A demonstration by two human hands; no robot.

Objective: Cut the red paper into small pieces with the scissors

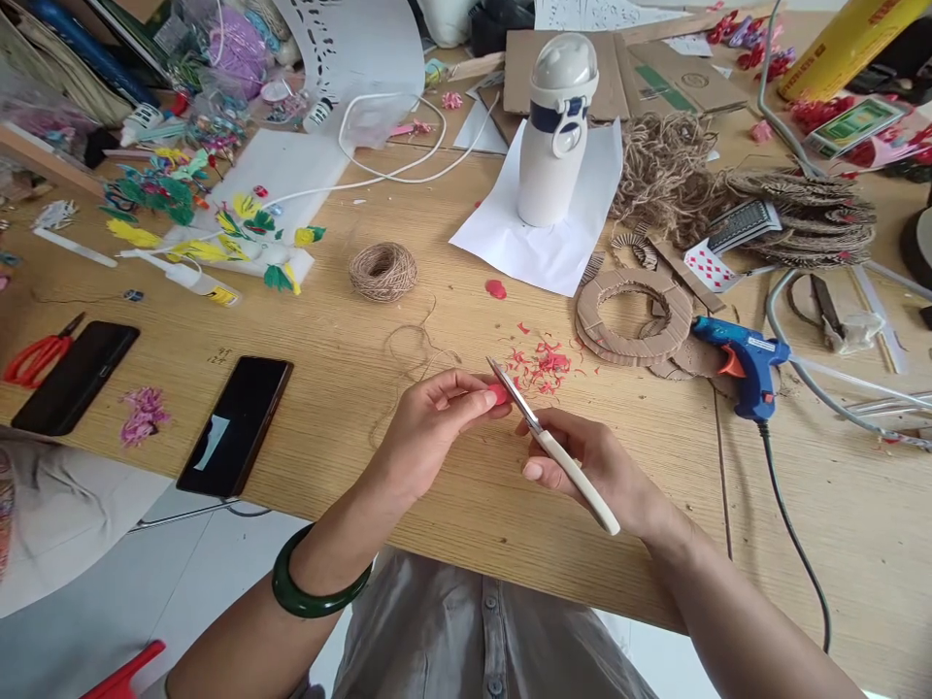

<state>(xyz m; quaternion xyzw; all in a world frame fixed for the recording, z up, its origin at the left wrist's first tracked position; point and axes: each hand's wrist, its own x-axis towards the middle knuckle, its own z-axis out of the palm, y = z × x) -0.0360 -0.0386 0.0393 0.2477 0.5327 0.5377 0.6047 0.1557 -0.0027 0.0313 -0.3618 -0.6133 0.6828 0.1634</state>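
Observation:
Between the thumb and fingers of my left hand (444,413) is pinched a small red piece (499,393), mostly covered by the fingertips; its material I cannot make out. My right hand (586,456) grips white-handled scissors (575,476), their blades pointing up and left against the red piece. Red clippings (546,364) lie scattered on the table just beyond the blades. Farther back rests a separate red scrap (496,289). A loose strand of twine trails on the table beyond my left hand, near a twine ball (383,272).
A white bottle (549,155) stands on white paper (487,238). To the right are cardboard rings (633,316) and a blue glue gun (749,364) with its cord. Two phones (237,422) and red-handled scissors (36,359) lie left. Craft flowers (218,248) and bags crowd the back left.

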